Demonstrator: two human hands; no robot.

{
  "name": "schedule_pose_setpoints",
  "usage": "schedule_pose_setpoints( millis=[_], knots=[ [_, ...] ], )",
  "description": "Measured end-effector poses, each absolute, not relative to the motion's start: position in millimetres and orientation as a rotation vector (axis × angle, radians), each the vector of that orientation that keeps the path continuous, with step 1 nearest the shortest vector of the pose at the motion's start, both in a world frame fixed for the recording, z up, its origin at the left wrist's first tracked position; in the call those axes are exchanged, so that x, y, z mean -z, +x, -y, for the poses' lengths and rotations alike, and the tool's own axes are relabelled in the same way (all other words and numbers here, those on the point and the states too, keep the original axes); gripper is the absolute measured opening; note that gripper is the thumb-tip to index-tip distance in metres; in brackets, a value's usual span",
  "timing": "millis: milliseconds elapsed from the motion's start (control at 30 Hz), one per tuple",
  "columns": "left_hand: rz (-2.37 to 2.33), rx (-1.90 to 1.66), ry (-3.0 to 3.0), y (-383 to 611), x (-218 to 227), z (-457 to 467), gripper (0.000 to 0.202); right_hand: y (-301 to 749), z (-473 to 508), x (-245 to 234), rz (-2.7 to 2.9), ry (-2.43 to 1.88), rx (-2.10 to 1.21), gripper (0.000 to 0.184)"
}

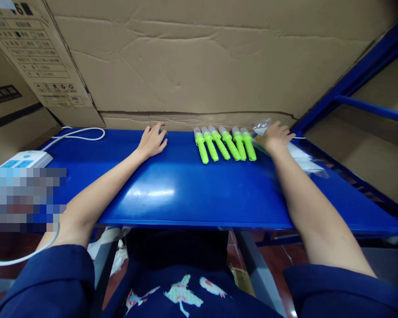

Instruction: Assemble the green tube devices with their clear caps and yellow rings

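My left hand (153,140) lies on the blue tabletop (185,194) near its back edge, fingers spread, holding nothing. To its right, several lime-green sticks with ribbed-looking handles and clear caps (230,145) lie side by side in a row, caps toward the cardboard. I cannot tell their exact kind. My right hand (277,136) is just beyond the right end of that row, over clear plastic bags (300,154) with white pieces in them. Its fingers are stretched out and apart, and the palm hides part of the bags.
A tall cardboard sheet (199,66) stands along the back edge. At the left is a white power strip (29,159) with a white cable (82,134). A blue metal frame (345,84) rises at the right. Part of the left side is blurred out.
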State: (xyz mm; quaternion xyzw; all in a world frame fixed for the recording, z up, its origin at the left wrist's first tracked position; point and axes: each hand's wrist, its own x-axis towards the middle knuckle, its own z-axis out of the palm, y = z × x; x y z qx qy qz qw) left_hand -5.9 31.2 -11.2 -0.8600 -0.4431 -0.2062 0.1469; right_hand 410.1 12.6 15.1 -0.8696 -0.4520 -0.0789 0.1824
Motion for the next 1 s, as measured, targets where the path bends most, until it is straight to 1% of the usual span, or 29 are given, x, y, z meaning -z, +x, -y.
schedule_pose_setpoints(
  millis=[67,133,267,467,600,700,833,867,967,1000],
  knots=[
    [1.280,0.601,-2.483,-6.1,11.0,-31.3,0.040,421.2,-13.1,-14.7,1.219,-2.495,0.112,0.090],
    [1.284,0.599,-2.488,-6.1,10.5,-31.1,0.040,426.5,-11.7,-18.2,1.150,-2.515,0.020,0.096],
    [1.285,0.589,-2.477,-6.2,9.7,-30.8,0.039,426.5,-8.6,-27.0,1.098,-2.534,-0.053,0.097],
    [1.276,0.596,-2.464,-5.2,8.8,-29.5,0.037,406.1,-0.2,-37.8,1.200,-2.513,0.098,0.100],
    [1.290,0.625,-2.463,0.2,6.5,-24.6,0.036,372.8,13.5,-52.1,1.413,-2.369,0.186,0.087],
    [1.294,0.662,-2.483,8.2,4.1,-18.3,0.036,342.2,24.3,-59.2,1.594,-2.278,0.246,0.090],
    [1.257,0.678,-2.525,20.9,1.7,-9.8,0.034,309.6,37.1,-58.4,1.763,-2.187,0.257,0.085],
    [1.239,0.671,-2.533,23.6,1.2,-8.0,0.034,305.0,39.4,-57.2,1.797,-2.175,0.253,0.080],
    [1.194,0.634,-2.551,28.7,0.3,-4.2,0.035,302.6,40.8,-53.9,1.839,-2.192,0.268,0.055],
    [1.188,0.622,-2.553,29.2,0.2,-3.6,0.035,305.3,39.3,-53.1,1.827,-2.220,0.274,0.050]
  ],
)
